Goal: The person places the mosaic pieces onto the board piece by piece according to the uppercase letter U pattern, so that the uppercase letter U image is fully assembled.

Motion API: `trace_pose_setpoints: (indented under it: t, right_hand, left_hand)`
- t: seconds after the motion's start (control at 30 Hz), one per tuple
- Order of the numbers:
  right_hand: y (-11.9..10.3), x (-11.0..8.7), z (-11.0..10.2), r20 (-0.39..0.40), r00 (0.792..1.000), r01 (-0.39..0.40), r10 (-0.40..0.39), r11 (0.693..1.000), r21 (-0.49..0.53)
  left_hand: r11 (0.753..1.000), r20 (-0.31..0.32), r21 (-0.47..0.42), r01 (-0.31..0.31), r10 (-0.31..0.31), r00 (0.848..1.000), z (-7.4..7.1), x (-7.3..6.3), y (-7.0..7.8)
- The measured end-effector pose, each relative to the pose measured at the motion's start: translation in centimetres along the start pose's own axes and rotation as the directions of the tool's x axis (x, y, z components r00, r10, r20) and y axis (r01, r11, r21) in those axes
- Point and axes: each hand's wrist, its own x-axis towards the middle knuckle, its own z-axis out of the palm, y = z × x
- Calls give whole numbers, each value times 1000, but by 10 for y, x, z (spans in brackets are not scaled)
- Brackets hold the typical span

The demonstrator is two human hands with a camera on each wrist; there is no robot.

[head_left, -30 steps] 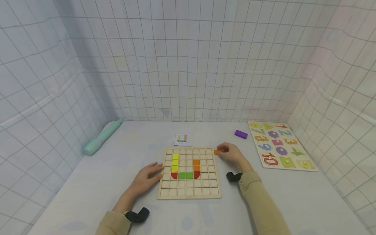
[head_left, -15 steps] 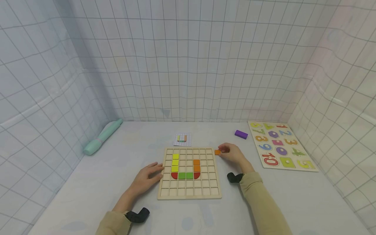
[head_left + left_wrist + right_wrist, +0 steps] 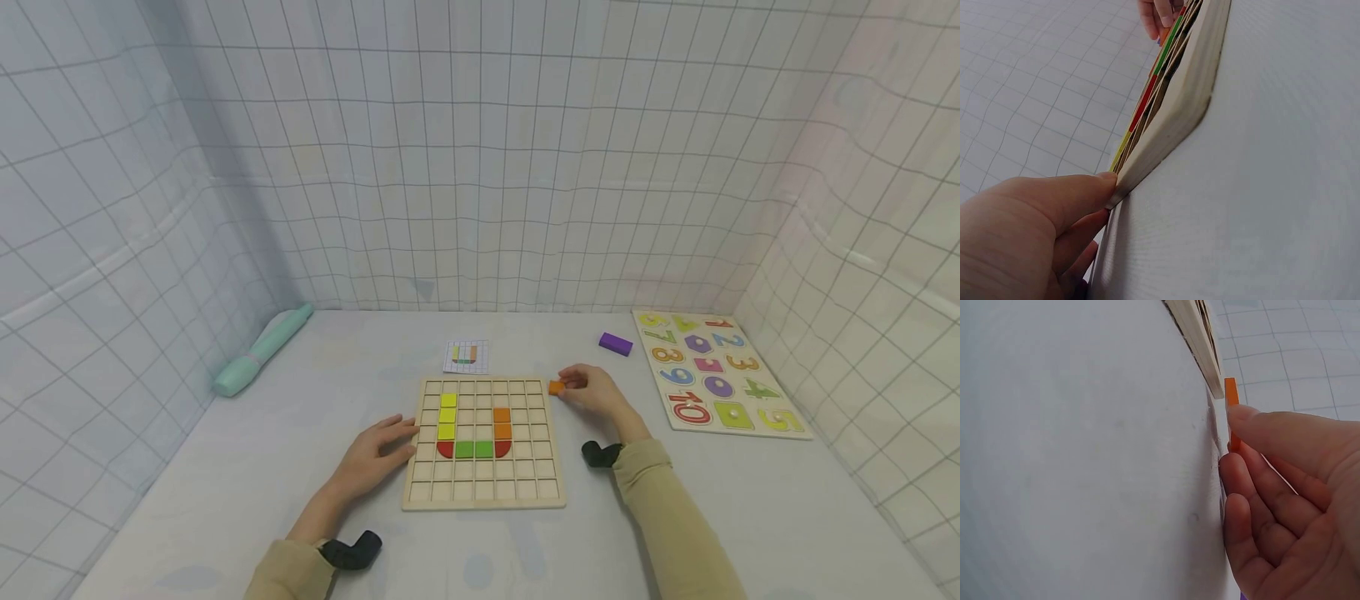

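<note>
A wooden grid board [image 3: 483, 503] lies flat, bearing a U of tiles: yellow tiles [image 3: 447, 415] on the left, two orange tiles [image 3: 502, 422] on the right, red corner tiles [image 3: 446, 449] and green tiles [image 3: 475, 449] along the bottom. My left hand [image 3: 367, 458] rests at the board's left side, fingers extended, the thumb [image 3: 1088, 190] touching its edge in the left wrist view. Just off the far right corner, my right hand [image 3: 592, 392] pinches a loose orange square tile [image 3: 1230, 390] between thumb and fingers. Its other fingers are loosely curled.
Behind the board lies a small card [image 3: 466, 357] printed with a coloured U on a grid. A purple block [image 3: 616, 343] sits at the back right, beside a number puzzle board [image 3: 700, 379]. A long mint-green tapered object [image 3: 262, 350] lies far left.
My right hand has drifted very slightly to the right, away from the board's edge, with the orange tile still pinched. My left hand and the tiles on the board have stayed put.
</note>
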Motion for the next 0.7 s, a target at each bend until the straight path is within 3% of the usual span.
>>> trace_pose_setpoints:
  t: [0.4,0.7]
  right_hand:
    - [-3,2,-2,6,1000,6,-6,1000,3]
    - [-19,6,1,2,999,43,-43,999,15]
  left_hand:
    - [1000,-4,11,10,-10,1000,0,0,0]
    - [1000,-2,4,13,-13,1000,0,0,2]
